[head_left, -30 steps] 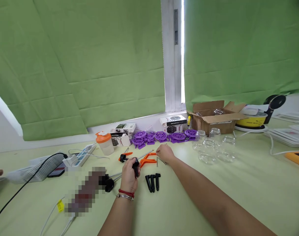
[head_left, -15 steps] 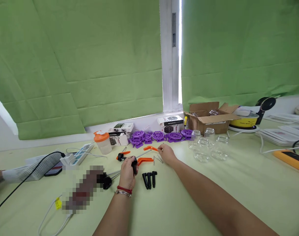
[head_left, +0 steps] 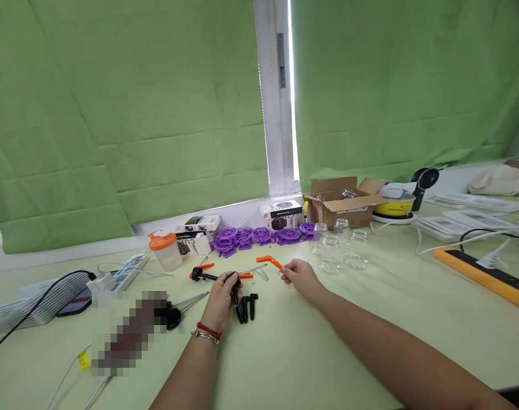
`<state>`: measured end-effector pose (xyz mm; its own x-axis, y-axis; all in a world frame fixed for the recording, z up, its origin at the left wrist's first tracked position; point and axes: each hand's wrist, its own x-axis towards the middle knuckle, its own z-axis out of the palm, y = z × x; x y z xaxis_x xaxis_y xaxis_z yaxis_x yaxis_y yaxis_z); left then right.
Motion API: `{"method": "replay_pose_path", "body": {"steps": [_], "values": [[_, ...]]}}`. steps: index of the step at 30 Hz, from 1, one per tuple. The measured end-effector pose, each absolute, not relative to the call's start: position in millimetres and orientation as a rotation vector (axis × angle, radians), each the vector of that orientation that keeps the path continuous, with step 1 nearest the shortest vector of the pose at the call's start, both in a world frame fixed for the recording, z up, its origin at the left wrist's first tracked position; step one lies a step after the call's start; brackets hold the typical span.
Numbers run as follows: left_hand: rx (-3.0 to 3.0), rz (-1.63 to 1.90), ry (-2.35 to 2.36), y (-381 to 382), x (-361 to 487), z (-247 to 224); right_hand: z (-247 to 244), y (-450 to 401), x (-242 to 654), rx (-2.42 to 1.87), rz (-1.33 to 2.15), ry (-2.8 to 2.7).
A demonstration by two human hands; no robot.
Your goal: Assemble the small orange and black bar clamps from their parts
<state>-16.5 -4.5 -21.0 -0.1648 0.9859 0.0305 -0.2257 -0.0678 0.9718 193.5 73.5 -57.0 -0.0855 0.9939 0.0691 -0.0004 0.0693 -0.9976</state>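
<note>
My left hand point(head_left: 220, 295) is closed around a black plastic part point(head_left: 233, 283) with a thin metal rod pointing up to the right. A black knobbed piece point(head_left: 197, 274) shows just beyond these fingers; whether it is held too I cannot tell. My right hand point(head_left: 301, 277) pinches the near end of an orange bent handle point(head_left: 268, 261), raised over the table. Below the left fingers lie several black peg-like handles point(head_left: 253, 306). More orange handles point(head_left: 246, 276), partly hidden, and long screws point(head_left: 262, 274) lie between the hands.
Purple plastic discs point(head_left: 260, 236), small boxes point(head_left: 280, 215) and an orange-lidded cup point(head_left: 164, 250) line the back. Glass jars point(head_left: 330, 256) and a cardboard box point(head_left: 342, 210) stand at right. Black parts with metal rods point(head_left: 173, 316) and a power strip point(head_left: 129, 274) are at left.
My right hand has drawn back to the right, lifting the orange handle off the table. My left hand keeps its hold on the black part. The view has turned slightly right.
</note>
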Motion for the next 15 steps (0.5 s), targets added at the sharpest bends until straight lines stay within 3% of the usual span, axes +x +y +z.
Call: {"method": "replay_pose_path", "body": {"steps": [15], "values": [[1.031, 1.385, 1.146, -4, -14, -27, -61, 58, 190, -0.986, 1.44, -1.209]]}}
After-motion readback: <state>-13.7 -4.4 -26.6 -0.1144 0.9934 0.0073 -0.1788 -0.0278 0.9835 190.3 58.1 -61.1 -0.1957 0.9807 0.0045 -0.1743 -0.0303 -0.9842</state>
